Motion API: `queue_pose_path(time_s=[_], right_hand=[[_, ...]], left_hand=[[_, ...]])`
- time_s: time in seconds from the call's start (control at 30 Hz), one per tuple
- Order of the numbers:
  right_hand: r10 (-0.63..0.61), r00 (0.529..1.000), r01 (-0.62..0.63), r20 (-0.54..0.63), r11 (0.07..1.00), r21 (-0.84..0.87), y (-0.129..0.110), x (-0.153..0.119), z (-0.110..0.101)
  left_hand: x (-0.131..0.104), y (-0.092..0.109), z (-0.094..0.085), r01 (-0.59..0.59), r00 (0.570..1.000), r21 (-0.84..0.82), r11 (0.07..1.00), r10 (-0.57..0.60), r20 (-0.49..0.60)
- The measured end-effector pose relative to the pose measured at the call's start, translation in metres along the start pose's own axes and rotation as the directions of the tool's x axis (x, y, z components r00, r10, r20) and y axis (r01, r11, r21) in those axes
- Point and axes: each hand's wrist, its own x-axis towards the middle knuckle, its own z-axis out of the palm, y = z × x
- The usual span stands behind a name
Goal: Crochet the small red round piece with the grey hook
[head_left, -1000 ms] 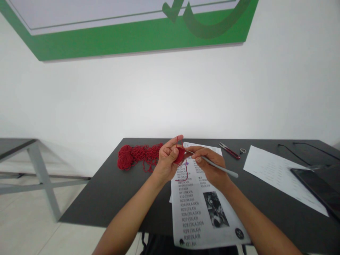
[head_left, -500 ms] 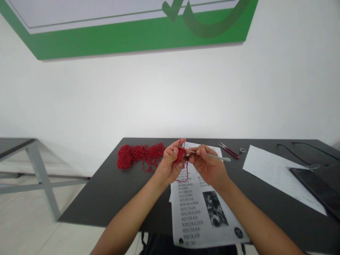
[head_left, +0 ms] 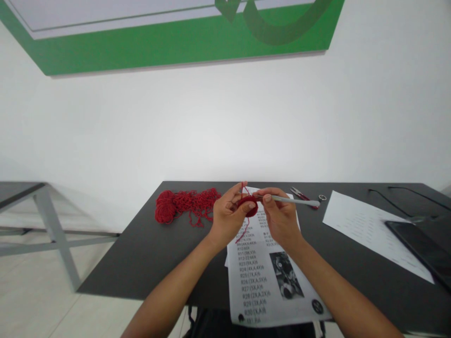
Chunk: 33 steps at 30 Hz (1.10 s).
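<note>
My left hand [head_left: 227, 213] pinches a small round red crochet piece [head_left: 249, 205] between thumb and fingers, and red yarn runs over its raised index finger. My right hand [head_left: 280, 213] grips a crochet hook [head_left: 299, 202] with a grey handle that points right; the hook's tip meets the upper edge of the red piece. A loose red yarn end hangs below the piece over a printed sheet [head_left: 253, 291]. Left of my hands lies a red yarn ball [head_left: 165, 207] with a heap of crinkled red yarn [head_left: 199, 202].
Small red-handled scissors [head_left: 303, 197] and a metal ring [head_left: 322, 198] lie behind my right hand on the dark table [head_left: 148, 253]. Farther right are a white paper [head_left: 366, 234], a black phone [head_left: 419, 249] and glasses [head_left: 391, 204]. Another table [head_left: 21, 192] stands at the left.
The red piece has turned to show its round face and shifted slightly right. The hook's handle has moved right and up, now overlapping the scissors' handles, and my left thumb lies across the piece.
</note>
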Motion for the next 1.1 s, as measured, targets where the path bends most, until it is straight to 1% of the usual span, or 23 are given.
queue_pose_path(time_s=[0.13,0.27,0.4,0.5,0.63,0.77,0.97,1.1], right_hand=[[-0.025,1.000,0.024,-0.007,0.997,-0.073,-0.002,0.000,-0.001],[-0.057,0.998,0.057,0.004,0.994,-0.094,-0.004,0.000,0.000],[-0.078,0.996,0.081,0.037,0.991,-0.106,-0.003,0.001,-0.001],[-0.137,0.988,0.146,0.065,0.976,-0.163,-0.003,0.001,-0.002],[-0.202,0.971,0.230,0.126,0.931,-0.281,-0.007,-0.001,-0.001],[-0.239,0.963,0.269,0.129,0.894,-0.359,-0.010,-0.002,0.001],[-0.312,0.937,0.348,0.154,0.814,-0.464,-0.012,0.000,-0.001],[-0.369,0.906,0.421,0.208,0.734,-0.533,-0.010,0.001,-0.004]], left_hand=[[-0.001,0.001,0.001,0.017,1.000,-0.008,1.000,-0.017,0.004],[0.001,0.001,0.000,0.009,1.000,0.010,1.000,-0.009,0.000],[0.004,-0.002,-0.001,0.007,1.000,-0.029,1.000,-0.007,0.021],[0.006,-0.004,-0.001,-0.009,1.000,-0.026,1.000,0.009,0.020],[0.006,-0.007,0.000,-0.011,1.000,-0.041,0.999,0.012,0.028],[0.004,-0.011,0.000,0.028,0.996,-0.049,0.998,-0.024,0.082],[0.005,-0.006,-0.002,-0.057,0.997,0.083,0.995,0.053,0.052],[0.004,-0.009,-0.003,-0.101,0.989,0.131,0.986,0.086,0.117]])
